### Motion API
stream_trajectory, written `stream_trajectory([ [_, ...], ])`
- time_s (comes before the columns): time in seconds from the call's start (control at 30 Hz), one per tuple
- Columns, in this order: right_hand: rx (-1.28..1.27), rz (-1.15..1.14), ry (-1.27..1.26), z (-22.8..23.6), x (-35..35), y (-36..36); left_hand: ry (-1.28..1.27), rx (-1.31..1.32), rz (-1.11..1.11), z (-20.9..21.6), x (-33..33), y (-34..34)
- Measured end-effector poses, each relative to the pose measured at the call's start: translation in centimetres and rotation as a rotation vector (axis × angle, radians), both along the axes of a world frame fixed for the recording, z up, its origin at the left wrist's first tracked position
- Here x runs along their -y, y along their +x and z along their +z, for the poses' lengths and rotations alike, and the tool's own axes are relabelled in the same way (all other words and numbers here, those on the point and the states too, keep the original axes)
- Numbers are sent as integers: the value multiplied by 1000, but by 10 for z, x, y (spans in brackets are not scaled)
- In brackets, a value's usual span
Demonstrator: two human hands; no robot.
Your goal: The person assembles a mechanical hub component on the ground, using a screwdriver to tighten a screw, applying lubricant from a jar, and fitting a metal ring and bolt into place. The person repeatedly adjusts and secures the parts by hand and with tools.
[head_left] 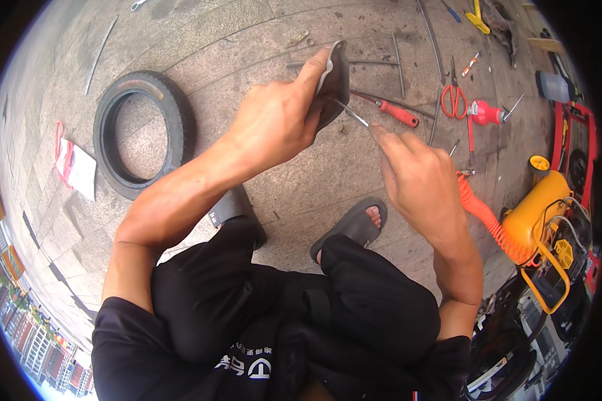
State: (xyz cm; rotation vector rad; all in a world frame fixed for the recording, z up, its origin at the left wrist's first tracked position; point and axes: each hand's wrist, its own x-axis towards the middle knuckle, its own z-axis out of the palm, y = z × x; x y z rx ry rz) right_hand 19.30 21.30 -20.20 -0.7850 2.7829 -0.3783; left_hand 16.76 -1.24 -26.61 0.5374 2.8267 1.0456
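My left hand point(274, 120) is raised in front of me, closed on a dark, curved shell-like piece point(338, 77) with a pale, wavy edge; its exact kind I cannot make out. My right hand point(418, 177) is closed around a thin tool with a metal shaft point(358, 119). The shaft's tip touches or nearly touches the lower part of the dark piece. My fingers hide the tool's handle. On the ground just beyond lies a red-handled screwdriver point(398, 113).
A black tyre point(180, 127) lies left, beside a white and red bag point(75, 167). To the right are red scissors point(454, 100), a red can-like tool point(486, 112), a coiled orange air hose point(481, 210) and a yellow compressor point(535, 207). Metal rods point(398, 63) lie ahead.
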Motion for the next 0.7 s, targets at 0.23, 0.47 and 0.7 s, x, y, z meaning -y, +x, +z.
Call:
stream_trajectory([
  [0.23, 177, -33, 50, -14, 19, -10, -82, -58, 7, -20, -4, -2],
  [0.47, 108, -62, -147, -34, 24, -8, -117, -111, 61, -39, 4, -6],
  [0.7, 153, -61, -186, -39, 25, -9, -146, -104, 63, -44, 2, -8],
])
